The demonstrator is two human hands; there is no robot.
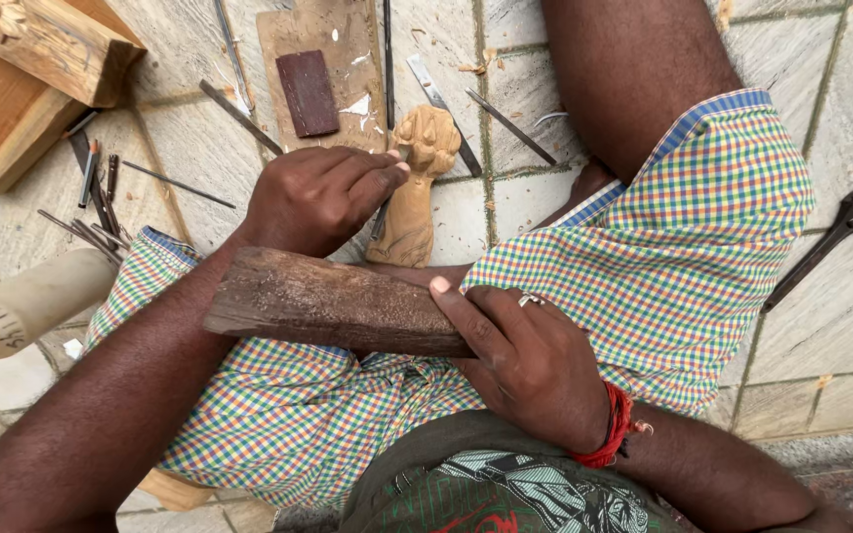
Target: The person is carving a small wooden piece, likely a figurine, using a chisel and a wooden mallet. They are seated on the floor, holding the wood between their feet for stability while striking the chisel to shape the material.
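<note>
The pale carved wooden figure lies on the stone-tiled floor between the person's knees, its long axis running almost straight away from the body, tilted slightly right, with the rounded carved head at the far end and the plainer base near the lap. The left hand is closed in a fist just beside the figure's left flank, clamped on a thin metal chisel whose tip meets the carving near its head. The right hand is wrapped around one end of a dark, rough wooden mallet, which lies crosswise above the lap, its long axis running left to right, its free end pointing left under the left forearm. Beyond the figure, toward the far edge of the floor, a flat board carries a dark rectangular sharpening stone. Loose chisels lie scattered on the left, beside a carved timber block in the far left corner. A dark metal tool rests near the right edge.
</note>
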